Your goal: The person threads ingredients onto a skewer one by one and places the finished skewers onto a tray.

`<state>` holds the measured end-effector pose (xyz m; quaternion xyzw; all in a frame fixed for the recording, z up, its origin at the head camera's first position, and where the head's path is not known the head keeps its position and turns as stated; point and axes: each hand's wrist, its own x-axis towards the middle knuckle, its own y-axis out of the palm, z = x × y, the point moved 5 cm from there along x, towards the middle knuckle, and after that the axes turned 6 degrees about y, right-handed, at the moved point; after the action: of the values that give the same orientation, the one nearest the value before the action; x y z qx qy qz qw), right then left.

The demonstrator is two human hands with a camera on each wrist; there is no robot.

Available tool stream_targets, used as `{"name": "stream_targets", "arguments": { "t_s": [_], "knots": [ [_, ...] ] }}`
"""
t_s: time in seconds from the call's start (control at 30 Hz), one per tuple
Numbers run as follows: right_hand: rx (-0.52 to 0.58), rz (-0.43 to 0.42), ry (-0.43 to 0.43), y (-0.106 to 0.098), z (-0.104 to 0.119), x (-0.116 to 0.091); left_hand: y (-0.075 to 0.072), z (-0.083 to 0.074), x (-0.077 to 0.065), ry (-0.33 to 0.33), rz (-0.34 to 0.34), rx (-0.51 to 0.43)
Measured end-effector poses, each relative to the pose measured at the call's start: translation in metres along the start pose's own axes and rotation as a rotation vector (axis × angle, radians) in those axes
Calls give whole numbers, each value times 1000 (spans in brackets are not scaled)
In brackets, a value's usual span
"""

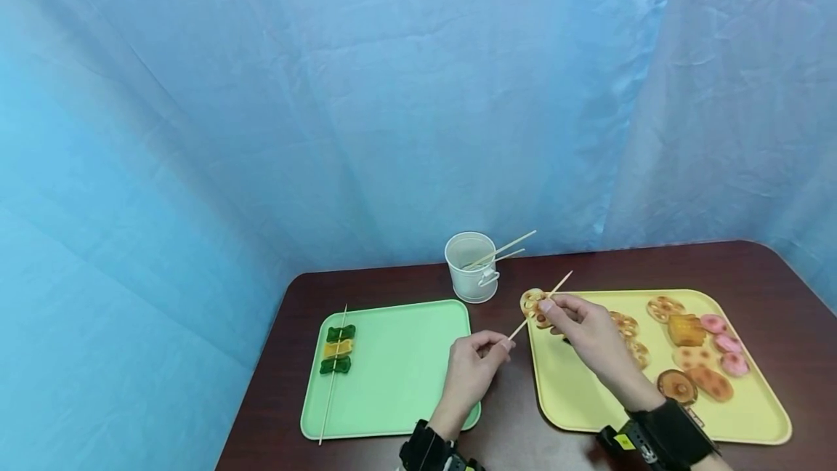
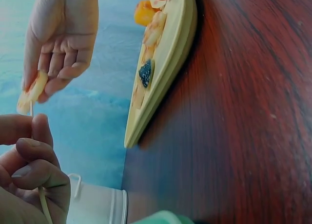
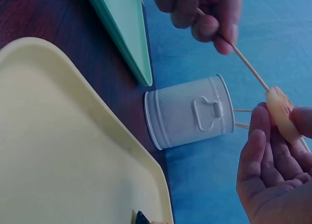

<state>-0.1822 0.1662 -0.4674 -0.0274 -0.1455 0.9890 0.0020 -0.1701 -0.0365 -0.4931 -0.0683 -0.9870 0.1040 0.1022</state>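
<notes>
My left hand [image 1: 472, 373] pinches a thin wooden skewer [image 1: 519, 330] near its lower end, thumb and fingers curled round it. Toward the far end, my right hand [image 1: 591, 344] pinches a lotus root slice [image 1: 531, 301] between thumb and fingers. In the right wrist view the skewer runs into the pale slice [image 3: 280, 114] and comes out on its other side. Both hands are raised, the left between the two trays and the right over the back left of the yellow tray [image 1: 575, 405]. The fingers hide part of the slice.
The yellow tray bears more lotus root slices [image 1: 664, 308], a mushroom-like round [image 1: 676, 386], a yellow-brown piece [image 1: 686, 330] and pink pieces [image 1: 728, 342]. On the green tray [image 1: 405, 369] lies a skewer with green and yellow pieces [image 1: 338, 349]. Behind stands a white bucket [image 1: 472, 278] with skewers.
</notes>
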Motion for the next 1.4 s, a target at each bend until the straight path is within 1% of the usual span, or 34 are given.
{"name": "stream_targets", "arguments": {
  "t_s": [0.13, 0.37, 0.43, 0.5, 0.63, 0.7, 0.83, 0.97, 1.07, 1.2, 1.3, 1.4],
  "knots": [
    [23, -9, -9, 3, -1, 0, 3, -2, 1, 6, -15, -2],
    [-13, -19, 32, 3, -6, -1, 5, -1, 0, 13, -55, -26],
    [-21, -26, 30, 3, -6, -2, 6, -1, -1, 6, -63, -35],
    [-39, -27, 11, 6, -5, -3, 7, -2, -1, -4, -64, -49],
    [-84, -3, -49, 17, -4, -4, 10, -4, 0, -22, -67, -66],
    [-107, -5, -63, 21, -5, -5, 12, -4, 1, -35, -64, -70],
    [-106, -25, -53, 25, -8, -6, 12, -3, -1, -71, -61, -73],
    [-113, -1, -31, 24, -9, -6, 11, -1, -2, -78, -51, -84],
    [-109, 31, -2, 21, -9, -6, 10, 2, -2, -66, -47, -89],
    [-58, 60, 7, 9, -10, -1, 3, 6, -4, -57, -53, -65],
    [-42, 59, -2, -5, -10, 4, -3, 9, -6, -80, -48, -54],
    [-85, 77, -7, -19, -9, 8, -9, 12, -7, -107, -40, -62]
  ]
}}
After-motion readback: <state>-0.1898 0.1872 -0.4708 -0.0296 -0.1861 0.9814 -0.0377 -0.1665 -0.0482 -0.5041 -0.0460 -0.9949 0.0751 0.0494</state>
